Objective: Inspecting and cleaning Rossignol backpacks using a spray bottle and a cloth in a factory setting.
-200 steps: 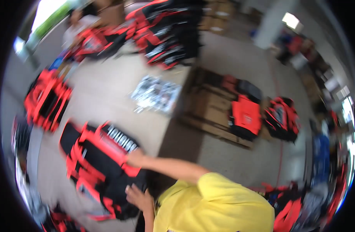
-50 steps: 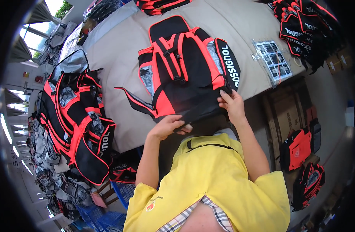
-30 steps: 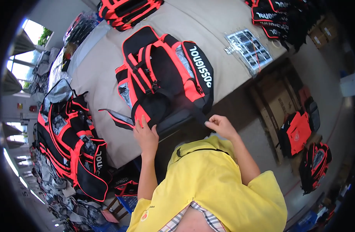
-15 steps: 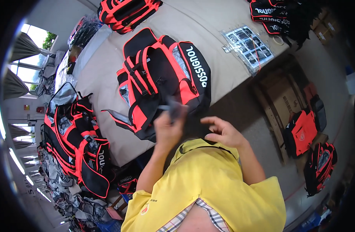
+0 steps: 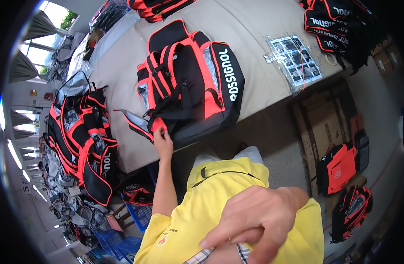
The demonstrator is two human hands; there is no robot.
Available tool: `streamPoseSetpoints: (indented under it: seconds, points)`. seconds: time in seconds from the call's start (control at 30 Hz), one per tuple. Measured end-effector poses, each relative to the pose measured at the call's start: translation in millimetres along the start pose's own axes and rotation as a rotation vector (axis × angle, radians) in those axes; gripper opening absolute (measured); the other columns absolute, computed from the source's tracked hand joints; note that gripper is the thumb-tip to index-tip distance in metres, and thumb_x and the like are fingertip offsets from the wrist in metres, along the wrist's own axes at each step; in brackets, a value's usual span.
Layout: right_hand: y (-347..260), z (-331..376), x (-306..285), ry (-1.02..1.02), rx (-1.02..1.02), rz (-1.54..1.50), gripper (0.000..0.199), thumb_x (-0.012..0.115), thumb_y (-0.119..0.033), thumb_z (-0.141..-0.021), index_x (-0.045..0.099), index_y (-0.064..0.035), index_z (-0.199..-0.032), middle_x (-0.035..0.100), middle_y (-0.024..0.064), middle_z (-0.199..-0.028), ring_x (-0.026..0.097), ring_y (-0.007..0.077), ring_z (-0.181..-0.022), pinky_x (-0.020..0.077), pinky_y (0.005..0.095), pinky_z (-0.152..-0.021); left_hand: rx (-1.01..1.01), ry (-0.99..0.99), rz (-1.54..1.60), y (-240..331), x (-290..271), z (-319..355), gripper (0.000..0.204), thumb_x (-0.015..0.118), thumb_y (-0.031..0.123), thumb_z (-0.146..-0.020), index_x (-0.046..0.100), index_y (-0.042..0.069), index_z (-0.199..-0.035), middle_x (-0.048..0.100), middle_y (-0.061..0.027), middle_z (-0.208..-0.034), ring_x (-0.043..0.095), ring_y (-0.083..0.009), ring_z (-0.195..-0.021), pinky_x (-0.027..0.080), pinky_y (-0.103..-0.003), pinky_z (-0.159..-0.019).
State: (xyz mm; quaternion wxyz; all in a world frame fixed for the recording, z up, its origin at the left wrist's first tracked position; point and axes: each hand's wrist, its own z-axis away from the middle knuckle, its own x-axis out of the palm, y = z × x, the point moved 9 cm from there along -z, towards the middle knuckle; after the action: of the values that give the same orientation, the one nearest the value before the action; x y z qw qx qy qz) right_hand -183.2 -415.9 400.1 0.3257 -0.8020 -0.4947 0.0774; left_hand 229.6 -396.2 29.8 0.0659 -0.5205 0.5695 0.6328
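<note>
**Left hand at the backpack's near edge, right hand up close to the camera**

A black and red backpack [image 5: 191,83] lay flat on the beige table [image 5: 254,39], near the table's front edge. The left hand [image 5: 162,140] rested on the backpack's lower left corner, fingers [image 5: 159,130] loosely curled against the red trim, beside a grey flap [image 5: 133,121] that stuck out to the left of the backpack. It was touching the bag; whether it pinched anything could not be told. The right hand [image 5: 250,220] hung well below the backpack, close to the lens and blurred, in front of the yellow shirt [image 5: 224,189]; its fingers were relaxed and half spread, holding nothing visible.

Right of the backpack, on the same table, lay a clear plastic sleeve of printed sheets [image 5: 294,59]. Beyond that, at the table's far right corner, sat a pile of black bags [image 5: 338,28]. Left of the backpack stood a heap of black and red bags [image 5: 78,136], spilling off the table's left end. Above the backpack, at the table's far edge, another red and black bag [image 5: 160,6] showed partly.

Below and right of the backpack, off the table, flattened cardboard [image 5: 323,119] lay on the floor with more red bags [image 5: 338,165] near it. A blue crate [image 5: 142,215] stood below the table's front edge, partly hidden by the left forearm.
</note>
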Motion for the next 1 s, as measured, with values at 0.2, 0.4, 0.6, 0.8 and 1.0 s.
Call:
streamPoseSetpoints:
  seconds: [0.2,0.4,0.6,0.8,1.0]
  points:
    - [-9,-37,-12,0.659,-0.361,-0.103,0.016,0.084,-0.018,-0.091,0.085,-0.0212,-0.107,0.075,0.0232,-0.099,0.064,0.022,-0.052,0.0519,0.0263,-0.05,0.218,0.075,-0.366,49,7,20,0.025,0.065,0.009,-0.097,0.069,0.002,-0.12,0.068,-0.016,-0.125,0.062,-0.0374,-0.117,0.047,-0.048,-0.099]
    - [24,-62,-44,0.287,-0.049,-0.392,0.022,0.087,-0.009,-0.087,0.081,-0.0141,-0.108,0.074,0.0204,-0.098,0.069,0.0206,-0.064,0.0548,0.0268,-0.059,0.224,0.019,-0.444,65,13,14,0.032,0.067,0.008,-0.096,0.066,0.002,-0.127,0.064,-0.0154,-0.133,0.058,-0.0367,-0.124,0.044,-0.048,-0.103]
    - [166,4,-108,0.378,0.755,0.232,0.024,0.051,-0.005,-0.109,0.067,0.0016,-0.126,0.076,0.0092,-0.098,0.072,0.0141,-0.071,0.0553,0.0256,-0.064,0.445,-0.072,-0.235,157,19,15,0.053,0.078,0.02,-0.09,0.061,0.003,-0.137,0.052,-0.0202,-0.151,0.045,-0.044,-0.144,0.035,-0.054,-0.116]
    - [303,166,-204,0.33,1.557,0.957,0.037,0.069,-0.037,-0.103,0.072,0.0001,-0.107,0.074,0.011,-0.078,0.073,0.0232,-0.071,0.0561,0.037,-0.066,0.644,-0.609,-0.154,211,98,-4,0.096,0.079,0.064,-0.079,0.053,0.003,-0.148,0.038,-0.0249,-0.163,0.031,-0.047,-0.154,0.022,-0.063,-0.124]
    - [344,157,-201,-0.077,1.637,1.207,0.044,0.077,-0.046,-0.093,0.07,-0.0026,-0.093,0.073,0.0158,-0.076,0.074,0.0381,-0.077,0.0558,0.0473,-0.068,0.527,-0.716,-0.067,149,142,-3,0.103,0.07,0.075,-0.079,0.052,0.004,-0.151,0.035,-0.0265,-0.165,0.029,-0.0429,-0.156,0.02,-0.062,-0.125]
